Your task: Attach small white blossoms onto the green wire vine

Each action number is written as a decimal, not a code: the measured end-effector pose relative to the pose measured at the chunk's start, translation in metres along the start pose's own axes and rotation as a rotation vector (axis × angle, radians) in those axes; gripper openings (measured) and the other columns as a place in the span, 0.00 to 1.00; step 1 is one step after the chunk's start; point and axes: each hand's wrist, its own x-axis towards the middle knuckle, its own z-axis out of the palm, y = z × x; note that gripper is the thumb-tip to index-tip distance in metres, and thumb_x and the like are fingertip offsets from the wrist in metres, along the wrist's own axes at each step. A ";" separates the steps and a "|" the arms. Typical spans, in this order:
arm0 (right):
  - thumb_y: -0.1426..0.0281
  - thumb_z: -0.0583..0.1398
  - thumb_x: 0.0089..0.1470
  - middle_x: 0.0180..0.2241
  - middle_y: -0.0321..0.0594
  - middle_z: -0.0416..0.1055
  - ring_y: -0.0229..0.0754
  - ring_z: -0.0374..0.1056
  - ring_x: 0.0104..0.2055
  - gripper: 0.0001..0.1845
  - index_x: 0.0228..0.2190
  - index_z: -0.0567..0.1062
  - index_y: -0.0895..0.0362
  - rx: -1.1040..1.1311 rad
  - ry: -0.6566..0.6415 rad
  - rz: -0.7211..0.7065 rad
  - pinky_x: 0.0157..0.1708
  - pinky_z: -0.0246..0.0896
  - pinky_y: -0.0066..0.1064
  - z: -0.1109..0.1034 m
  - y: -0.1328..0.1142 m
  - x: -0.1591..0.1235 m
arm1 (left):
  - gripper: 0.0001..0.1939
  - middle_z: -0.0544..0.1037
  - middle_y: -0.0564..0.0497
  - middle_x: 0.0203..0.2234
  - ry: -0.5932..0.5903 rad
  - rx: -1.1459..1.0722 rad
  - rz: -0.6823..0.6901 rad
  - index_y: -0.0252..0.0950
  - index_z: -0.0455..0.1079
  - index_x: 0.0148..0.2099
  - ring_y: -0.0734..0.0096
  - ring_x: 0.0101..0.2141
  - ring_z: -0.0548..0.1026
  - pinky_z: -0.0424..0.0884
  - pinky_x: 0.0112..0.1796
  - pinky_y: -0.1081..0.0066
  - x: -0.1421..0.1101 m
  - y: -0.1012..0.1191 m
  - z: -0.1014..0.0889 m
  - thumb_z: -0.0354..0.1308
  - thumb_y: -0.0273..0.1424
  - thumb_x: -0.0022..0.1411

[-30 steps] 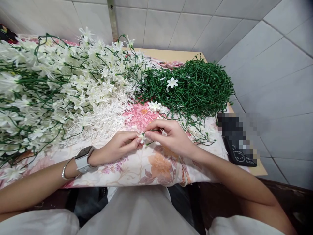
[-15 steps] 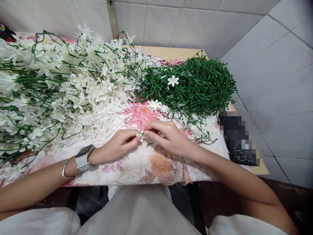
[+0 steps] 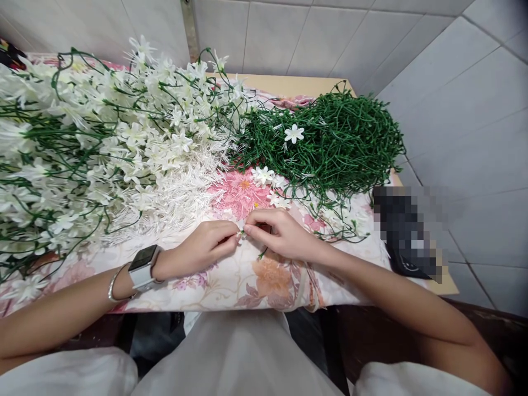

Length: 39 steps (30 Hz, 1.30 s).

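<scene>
Versus half a second back: both hands sit a touch lower on the floral cloth (image 3: 231, 286), closer to its near edge, and the small flower (image 3: 240, 233) between them is now mostly hidden by fingertips; before, its white petals showed clearly. A bit of green stem (image 3: 261, 254) now pokes out under the right hand, pointing toward the cloth's near edge. View shifted slightly, piles unchanged.

Left hand (image 3: 202, 247): fingers curled, thumb and forefinger pinching the small flower from the left. Right hand (image 3: 278, 234): fingers bent, pinching the same flower from the right, fingertips of both hands nearly touching. The flower sits over the cloth, just in front of the pink printed bloom.

Counts:
- 2 hands, one person
- 1 watch (image 3: 143, 267) and 1 bracelet (image 3: 112, 282), both on the left wrist
- 1 big heap of white flowers on green stems (image 3: 94, 143), left part of the cloth; too many to count
- 1 heap of bare green stems (image 3: 342, 143), far right of the cloth, with 1 loose white flower (image 3: 293, 133) on top
- a few loose white flowers (image 3: 264, 176) at the green heap's near edge, roughly 3 to 4, can't count exactly
- 1 dark object (image 3: 406, 231), blurred, right of the cloth
</scene>
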 end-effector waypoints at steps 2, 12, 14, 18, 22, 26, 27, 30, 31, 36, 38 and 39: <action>0.72 0.53 0.57 0.23 0.34 0.64 0.35 0.59 0.27 0.11 0.25 0.69 0.60 0.035 0.010 0.011 0.28 0.50 0.27 0.002 0.002 0.000 | 0.13 0.61 0.56 0.20 0.008 0.015 -0.007 0.34 0.57 0.25 0.76 0.24 0.58 0.54 0.27 0.74 0.000 0.001 0.000 0.44 0.27 0.64; 0.71 0.54 0.56 0.22 0.34 0.64 0.34 0.58 0.26 0.11 0.24 0.69 0.59 0.080 -0.004 0.018 0.27 0.51 0.26 0.005 0.004 0.000 | 0.13 0.61 0.55 0.22 0.018 0.070 0.001 0.35 0.56 0.26 0.74 0.25 0.59 0.55 0.28 0.73 -0.001 0.002 0.005 0.43 0.27 0.64; 0.71 0.54 0.56 0.22 0.34 0.63 0.34 0.58 0.26 0.11 0.23 0.69 0.59 0.083 0.001 0.011 0.27 0.51 0.26 0.006 0.005 0.000 | 0.13 0.61 0.55 0.21 0.028 0.069 0.000 0.35 0.56 0.25 0.74 0.24 0.59 0.55 0.28 0.73 -0.001 0.002 0.006 0.43 0.27 0.64; 0.71 0.54 0.56 0.22 0.34 0.64 0.35 0.59 0.26 0.12 0.23 0.69 0.60 0.101 -0.003 0.004 0.27 0.52 0.26 0.010 0.007 0.000 | 0.13 0.60 0.55 0.21 0.039 0.058 -0.002 0.35 0.55 0.25 0.75 0.24 0.59 0.55 0.28 0.73 -0.002 0.001 0.006 0.43 0.27 0.64; 0.71 0.54 0.57 0.22 0.35 0.66 0.34 0.61 0.26 0.12 0.24 0.71 0.60 0.100 0.011 0.003 0.27 0.54 0.26 0.007 0.004 0.001 | 0.14 0.59 0.56 0.20 0.029 0.006 -0.021 0.35 0.55 0.24 0.76 0.23 0.58 0.54 0.27 0.73 -0.003 0.002 0.004 0.44 0.28 0.64; 0.69 0.58 0.56 0.32 0.38 0.73 0.37 0.67 0.34 0.07 0.33 0.74 0.58 0.029 0.145 -0.047 0.35 0.59 0.29 -0.013 -0.004 -0.002 | 0.16 0.58 0.57 0.19 0.161 -0.087 -0.100 0.35 0.56 0.24 0.77 0.22 0.57 0.52 0.25 0.74 -0.003 0.002 0.001 0.46 0.31 0.65; 0.69 0.58 0.56 0.35 0.38 0.73 0.38 0.68 0.37 0.07 0.35 0.75 0.57 0.008 0.236 -0.063 0.38 0.60 0.30 -0.021 -0.005 -0.003 | 0.16 0.58 0.57 0.19 0.217 -0.119 -0.130 0.35 0.56 0.24 0.77 0.22 0.57 0.53 0.25 0.74 -0.003 0.001 0.000 0.46 0.33 0.65; 0.67 0.57 0.57 0.34 0.38 0.74 0.39 0.68 0.36 0.07 0.34 0.75 0.55 0.025 0.498 -0.051 0.37 0.62 0.32 -0.044 -0.002 -0.005 | 0.18 0.57 0.57 0.18 0.346 -0.200 -0.202 0.35 0.57 0.24 0.77 0.22 0.57 0.53 0.24 0.74 -0.002 -0.002 -0.001 0.47 0.35 0.65; 0.67 0.57 0.57 0.33 0.37 0.74 0.39 0.69 0.35 0.07 0.33 0.75 0.54 0.039 0.555 -0.044 0.36 0.62 0.32 -0.051 0.001 -0.006 | 0.18 0.57 0.57 0.18 0.364 -0.212 -0.212 0.34 0.56 0.23 0.77 0.21 0.56 0.53 0.24 0.74 -0.001 -0.002 -0.001 0.48 0.36 0.65; 0.66 0.58 0.55 0.28 0.37 0.73 0.40 0.69 0.32 0.07 0.29 0.75 0.53 -0.031 0.602 0.027 0.32 0.62 0.33 -0.078 0.008 -0.009 | 0.20 0.58 0.57 0.15 0.362 -0.174 -0.197 0.33 0.59 0.21 0.79 0.19 0.57 0.52 0.22 0.75 -0.002 -0.003 -0.001 0.49 0.37 0.64; 0.66 0.58 0.55 0.27 0.37 0.73 0.40 0.68 0.31 0.08 0.28 0.75 0.54 -0.142 0.546 0.090 0.30 0.61 0.32 -0.088 0.005 -0.013 | 0.21 0.58 0.57 0.14 0.412 -0.129 -0.174 0.33 0.60 0.19 0.80 0.18 0.57 0.52 0.21 0.75 -0.003 -0.002 -0.001 0.49 0.36 0.63; 0.66 0.58 0.54 0.27 0.36 0.73 0.40 0.68 0.31 0.08 0.27 0.75 0.54 -0.206 0.510 0.115 0.30 0.60 0.31 -0.093 0.004 -0.016 | 0.21 0.58 0.57 0.13 0.443 -0.105 -0.156 0.32 0.60 0.19 0.80 0.17 0.56 0.52 0.20 0.75 -0.004 -0.002 -0.001 0.50 0.35 0.63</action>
